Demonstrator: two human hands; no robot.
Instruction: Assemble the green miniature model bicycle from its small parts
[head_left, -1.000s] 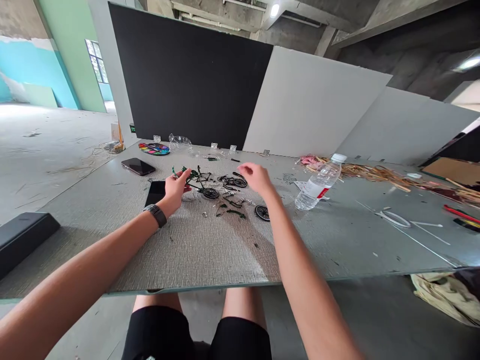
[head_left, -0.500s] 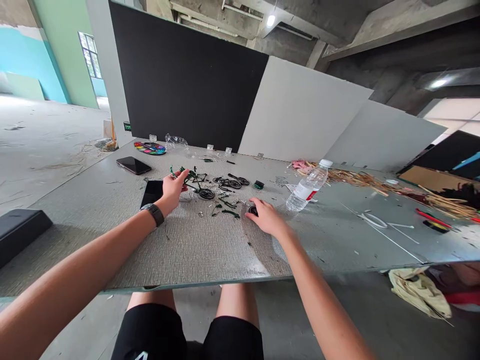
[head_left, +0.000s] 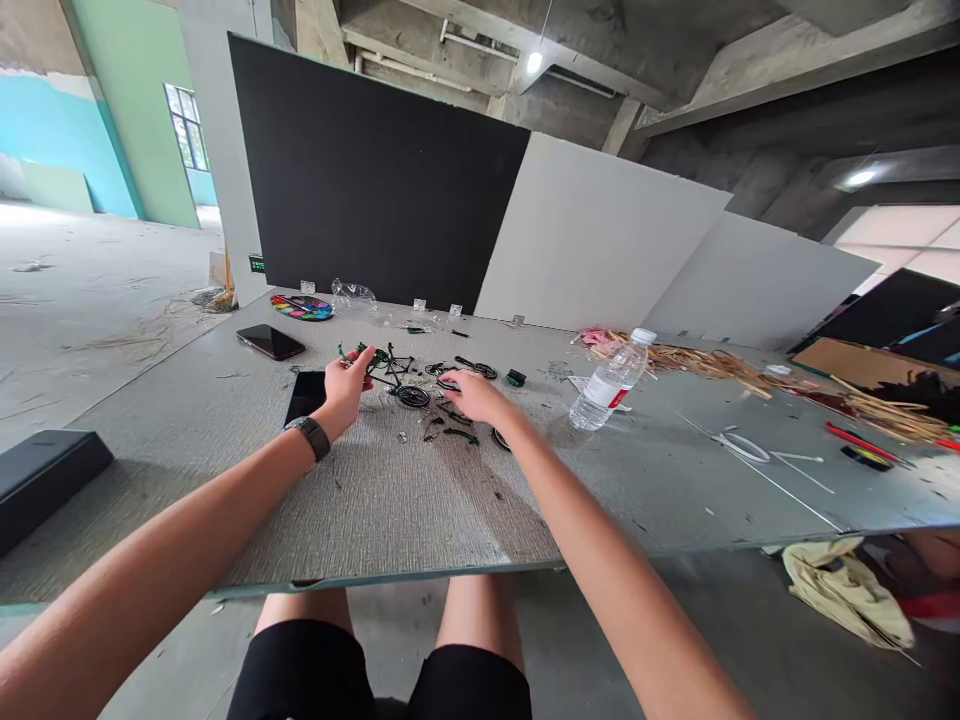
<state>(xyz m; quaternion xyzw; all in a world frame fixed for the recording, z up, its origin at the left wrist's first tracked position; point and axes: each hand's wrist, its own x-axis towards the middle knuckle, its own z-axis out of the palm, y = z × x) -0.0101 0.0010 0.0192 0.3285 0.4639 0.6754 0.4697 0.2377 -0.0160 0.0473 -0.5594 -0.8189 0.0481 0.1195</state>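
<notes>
My left hand point(head_left: 349, 385), a dark watch on its wrist, is closed on a small dark green model bicycle frame point(head_left: 381, 368). A spoked wheel point(head_left: 413, 397) sits at the frame's right end. My right hand point(head_left: 478, 396) reaches over the loose parts, fingers stretched out and slightly apart, its fingertips beside another small wheel. Whether they touch it I cannot tell. Below it lie thin dark green pieces point(head_left: 460, 436). Another wheel point(head_left: 501, 438) is partly hidden by my right forearm. Behind the hand lies a black part with a wheel point(head_left: 480, 368).
A small dark block point(head_left: 515, 378) and a water bottle point(head_left: 604, 385) stand right of the parts. Left are a phone point(head_left: 270, 342), a black flat object point(head_left: 304, 398) and a paint palette point(head_left: 301, 307). Wood strips point(head_left: 709, 365) and white cable ties point(head_left: 746, 447) lie farther right.
My right hand has moved left and slightly forward, away from the wheel near the bottle, to the middle parts. My left hand still holds the bicycle frame. The view has tilted slightly.
</notes>
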